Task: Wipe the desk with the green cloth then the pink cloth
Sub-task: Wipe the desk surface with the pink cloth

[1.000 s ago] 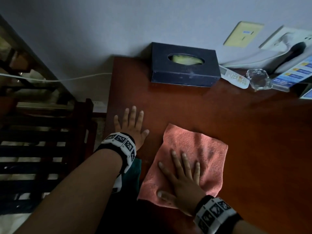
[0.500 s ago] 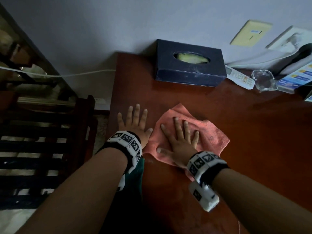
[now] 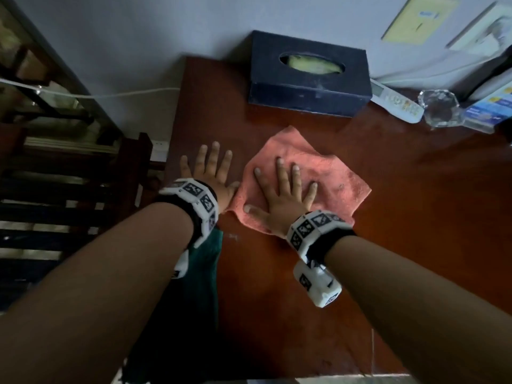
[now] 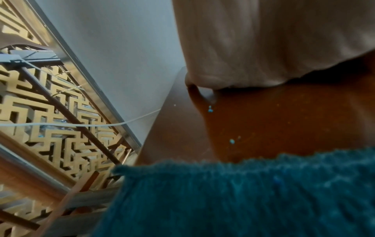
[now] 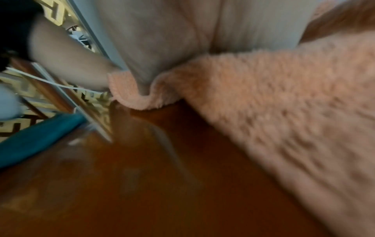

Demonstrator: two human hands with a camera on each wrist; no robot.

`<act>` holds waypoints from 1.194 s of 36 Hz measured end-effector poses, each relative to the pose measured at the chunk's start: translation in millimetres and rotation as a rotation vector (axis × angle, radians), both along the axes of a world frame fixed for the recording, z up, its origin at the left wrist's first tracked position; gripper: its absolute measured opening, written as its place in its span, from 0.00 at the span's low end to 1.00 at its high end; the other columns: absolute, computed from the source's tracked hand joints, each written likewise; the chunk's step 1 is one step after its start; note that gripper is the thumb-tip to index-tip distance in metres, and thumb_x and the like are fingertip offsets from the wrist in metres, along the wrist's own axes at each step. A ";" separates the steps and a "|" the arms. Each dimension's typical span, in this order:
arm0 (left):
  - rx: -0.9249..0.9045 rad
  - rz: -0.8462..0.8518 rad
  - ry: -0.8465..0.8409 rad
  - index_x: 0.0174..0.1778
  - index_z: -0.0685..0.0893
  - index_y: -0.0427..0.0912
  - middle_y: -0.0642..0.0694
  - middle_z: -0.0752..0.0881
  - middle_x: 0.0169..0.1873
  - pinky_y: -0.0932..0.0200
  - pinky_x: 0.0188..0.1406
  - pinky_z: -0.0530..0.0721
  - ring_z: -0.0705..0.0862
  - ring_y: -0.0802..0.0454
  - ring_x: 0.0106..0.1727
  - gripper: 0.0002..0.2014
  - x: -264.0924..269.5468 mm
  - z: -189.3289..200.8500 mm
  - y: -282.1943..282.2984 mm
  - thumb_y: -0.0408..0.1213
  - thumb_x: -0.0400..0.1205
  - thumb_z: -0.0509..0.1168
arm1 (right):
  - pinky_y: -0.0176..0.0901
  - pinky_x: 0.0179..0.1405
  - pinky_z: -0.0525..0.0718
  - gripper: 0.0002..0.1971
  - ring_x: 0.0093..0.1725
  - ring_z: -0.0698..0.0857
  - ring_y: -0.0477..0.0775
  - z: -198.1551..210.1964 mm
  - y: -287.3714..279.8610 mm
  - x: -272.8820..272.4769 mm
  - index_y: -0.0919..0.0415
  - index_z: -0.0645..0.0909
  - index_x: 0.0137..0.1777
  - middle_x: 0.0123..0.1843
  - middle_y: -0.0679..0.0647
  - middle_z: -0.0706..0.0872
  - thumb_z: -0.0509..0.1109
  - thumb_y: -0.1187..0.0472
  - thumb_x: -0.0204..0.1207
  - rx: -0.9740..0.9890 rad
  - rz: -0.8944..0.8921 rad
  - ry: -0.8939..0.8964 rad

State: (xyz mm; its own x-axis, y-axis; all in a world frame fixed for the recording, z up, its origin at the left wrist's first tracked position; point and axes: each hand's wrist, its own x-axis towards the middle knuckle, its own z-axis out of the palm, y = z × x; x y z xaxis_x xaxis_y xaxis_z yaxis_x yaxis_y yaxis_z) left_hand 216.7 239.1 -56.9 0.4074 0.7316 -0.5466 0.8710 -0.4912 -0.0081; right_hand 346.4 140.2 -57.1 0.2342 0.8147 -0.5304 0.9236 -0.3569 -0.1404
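The pink cloth (image 3: 327,184) lies crumpled on the red-brown desk (image 3: 415,217), a short way in front of the tissue box. My right hand (image 3: 282,195) presses flat on its near left part with fingers spread; the right wrist view shows the cloth (image 5: 284,112) bunched under my palm. My left hand (image 3: 210,173) rests flat on the bare desk by the left edge, its thumb touching the pink cloth. The green cloth (image 3: 205,278) lies under my left forearm at the desk's left edge, and the green cloth (image 4: 243,192) fills the bottom of the left wrist view.
A dark blue tissue box (image 3: 307,76) stands at the back against the wall. To its right lie a white remote (image 3: 396,101), a clear glass ashtray (image 3: 440,106) and blue leaflets (image 3: 490,109). A dark wooden rack (image 3: 69,189) stands left of the desk.
My right hand has pushed the pink cloth away from me toward the tissue box and slightly left, bunching it. My left hand has stayed flat in place.
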 end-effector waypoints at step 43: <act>0.091 -0.305 -0.016 0.82 0.33 0.43 0.40 0.31 0.81 0.30 0.71 0.27 0.32 0.44 0.82 0.32 -6.1 6.3 -97.3 0.53 0.87 0.38 | 0.69 0.69 0.19 0.48 0.73 0.14 0.52 0.0 -139.4 -52.9 0.30 0.17 0.70 0.75 0.42 0.13 0.52 0.24 0.65 0.024 0.016 0.100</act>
